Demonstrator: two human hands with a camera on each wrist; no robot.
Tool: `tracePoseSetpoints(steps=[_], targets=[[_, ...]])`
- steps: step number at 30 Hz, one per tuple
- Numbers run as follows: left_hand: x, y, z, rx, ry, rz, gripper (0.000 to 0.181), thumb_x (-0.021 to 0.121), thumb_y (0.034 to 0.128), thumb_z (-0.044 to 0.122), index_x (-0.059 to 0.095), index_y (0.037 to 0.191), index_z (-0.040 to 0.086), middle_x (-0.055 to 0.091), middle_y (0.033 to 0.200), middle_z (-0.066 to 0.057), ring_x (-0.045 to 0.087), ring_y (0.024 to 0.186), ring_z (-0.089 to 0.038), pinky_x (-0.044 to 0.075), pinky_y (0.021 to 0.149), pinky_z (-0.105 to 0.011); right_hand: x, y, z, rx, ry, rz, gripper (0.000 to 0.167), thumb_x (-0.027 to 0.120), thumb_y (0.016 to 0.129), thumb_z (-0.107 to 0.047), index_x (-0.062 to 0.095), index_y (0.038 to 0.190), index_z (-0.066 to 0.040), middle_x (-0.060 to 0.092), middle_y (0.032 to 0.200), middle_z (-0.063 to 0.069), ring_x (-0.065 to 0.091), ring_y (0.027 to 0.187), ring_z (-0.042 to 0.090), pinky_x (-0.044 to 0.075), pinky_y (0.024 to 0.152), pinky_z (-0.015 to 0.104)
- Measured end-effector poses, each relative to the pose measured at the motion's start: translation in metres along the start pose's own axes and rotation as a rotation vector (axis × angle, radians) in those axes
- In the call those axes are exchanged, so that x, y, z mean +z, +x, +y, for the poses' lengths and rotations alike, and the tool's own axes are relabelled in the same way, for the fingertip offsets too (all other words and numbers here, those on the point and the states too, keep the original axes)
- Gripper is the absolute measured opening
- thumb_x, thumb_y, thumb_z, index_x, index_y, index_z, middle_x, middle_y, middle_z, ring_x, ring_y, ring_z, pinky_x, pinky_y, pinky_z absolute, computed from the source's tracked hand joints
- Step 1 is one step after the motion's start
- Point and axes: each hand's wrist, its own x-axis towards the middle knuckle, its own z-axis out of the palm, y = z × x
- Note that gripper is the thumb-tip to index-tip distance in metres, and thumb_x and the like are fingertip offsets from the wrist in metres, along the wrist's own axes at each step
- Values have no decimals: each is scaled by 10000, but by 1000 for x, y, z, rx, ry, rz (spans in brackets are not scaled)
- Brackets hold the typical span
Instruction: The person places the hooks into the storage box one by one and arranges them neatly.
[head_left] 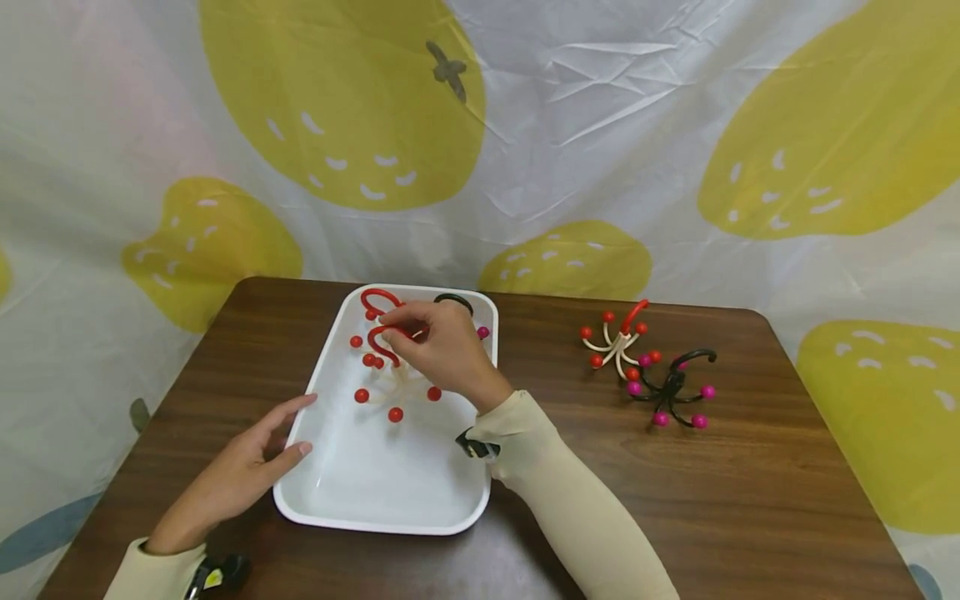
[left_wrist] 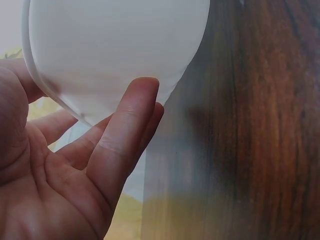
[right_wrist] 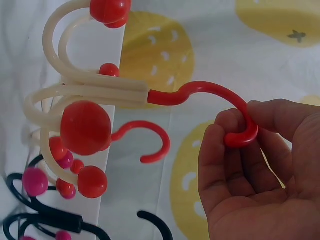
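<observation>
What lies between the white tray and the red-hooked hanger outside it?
The head view shows only bare brown tabletop between the white tray and the red-hooked hanger.

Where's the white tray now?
In the head view, the white tray sits on the left side of the brown table, with the left hand at the tray's left edge and a cream-and-red hanger to its right.

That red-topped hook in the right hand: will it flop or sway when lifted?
The red-topped hook will probably stay stiff, as its cream arms hold their curves. It might sway, since the right hand holds it only by its curved end. Pushed along, it likely won't roll far: its red balls are spread apart.
</observation>
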Motion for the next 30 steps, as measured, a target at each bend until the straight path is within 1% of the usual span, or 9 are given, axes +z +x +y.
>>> tracePoseSetpoints(steps=[4, 8, 11, 14, 17, 20, 24, 30], targets=[[0, 1, -1, -9, 1, -7, 699, 677, 1053, 286, 329, 1650, 184, 433, 1571, -310, 674, 1210, -429, 636, 846, -480, 8, 3, -1, 8, 12, -30, 130, 766, 945, -82, 827, 1058, -64, 818, 939, 41, 743, 768, 82, 583, 694, 193], [0, 1, -2, -7, -2, -10, 701, 679, 1051, 279, 330, 1652, 188, 438, 1567, -314, 688, 1185, -401, 640, 832, -453, 15, 6, 1, 14, -4, -49, 144, 778, 939, -80, 820, 1073, -46, 817, 968, 53, 758, 796, 128, 574, 720, 178], [0, 1, -1, -4, -8, -15, 699, 676, 1053, 266, 328, 1653, 185, 434, 1570, -319, 693, 1173, -385, 642, 827, -430, 21, 7, 2, 31, -20, -66, 152, 788, 939, -88, 817, 1081, -45, 815, 966, 51, 750, 806, 130, 564, 737, 165], [0, 1, -1, -3, -9, -15, 694, 673, 1054, 257, 329, 1652, 179, 431, 1572, -321, 691, 1180, -390, 641, 828, -418, 26, 7, 1, 53, -33, -95, 158, 794, 948, -112, 818, 1097, -63, 814, 962, 36, 736, 817, 100, 561, 749, 156], [-1, 1, 0, 2, -11, -15, 691, 671, 1056, 247, 329, 1651, 173, 428, 1572, -321, 684, 1203, -421, 642, 828, -419, 31, 7, 1, 80, -43, -124, 161, 791, 960, -137, 820, 1110, -90, 816, 975, 15, 727, 837, 61, 560, 758, 146], [-1, 0, 1, 7, -17, -14, 688, 671, 1055, 238, 332, 1649, 167, 431, 1567, -322, 677, 1217, -445, 643, 827, -425, 35, 7, 1, 107, -58, -139, 155, 784, 967, -148, 823, 1112, -111, 816, 979, -11, 714, 844, 29, 557, 767, 135], [-1, 0, 3, 5, -17, -9, 683, 675, 1053, 236, 341, 1644, 163, 436, 1559, -331, 682, 1200, -441, 644, 816, -427, 40, 7, 2, 117, -63, -152, 150, 783, 969, -157, 823, 1106, -112, 813, 967, -21, 699, 833, 25, 550, 769, 133], [0, -1, 2, 4, -10, 3, 676, 677, 1051, 232, 350, 1639, 167, 446, 1550, -332, 687, 1187, -431, 644, 798, -423, 43, 6, 2, 106, -65, -163, 145, 778, 972, -169, 823, 1099, -113, 811, 952, -29, 688, 816, 17, 541, 765, 134]])
